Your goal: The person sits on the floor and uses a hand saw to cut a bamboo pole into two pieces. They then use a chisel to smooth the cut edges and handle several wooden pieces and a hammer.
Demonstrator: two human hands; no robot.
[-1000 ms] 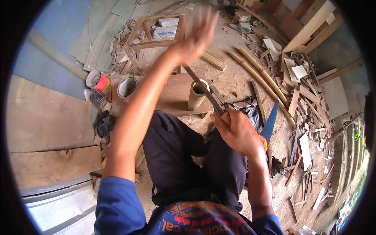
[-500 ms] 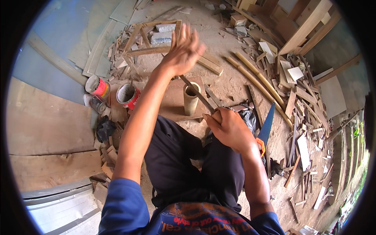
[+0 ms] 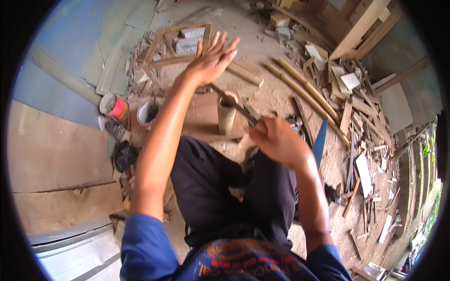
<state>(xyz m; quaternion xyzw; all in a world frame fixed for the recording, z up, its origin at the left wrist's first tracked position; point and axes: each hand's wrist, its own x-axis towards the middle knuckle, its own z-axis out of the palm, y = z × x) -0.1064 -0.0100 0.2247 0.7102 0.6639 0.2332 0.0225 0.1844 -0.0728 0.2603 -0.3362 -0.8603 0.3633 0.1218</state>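
An upright bamboo tube [image 3: 226,122], pale and hollow with its mouth up, stands on a brown board in front of my knees. Across its rim lies a long flat dark bar [image 3: 244,112], slanting from far left to near right; whether it is a file or a blade I cannot tell. My right hand [image 3: 283,143] is wrapped round the bar's near end. At the far end my left hand [image 3: 213,64] rests its heel on or just over the bar, fingers stretched and spread. Its palm hides the bar's tip.
Beside my right forearm shows a blue saw blade [image 3: 320,140]. Two bamboo poles [image 3: 307,86] lie beyond it, next to heaped wood offcuts [image 3: 365,112]. Paint cans [image 3: 114,107] stand at the left. A wooden frame [image 3: 171,61] with pale blocks sits farther off.
My left fingers have spread wider. My right hand has shifted a little right and away from me, and its forearm now covers the saw's orange handle. The whole view has shifted slightly.
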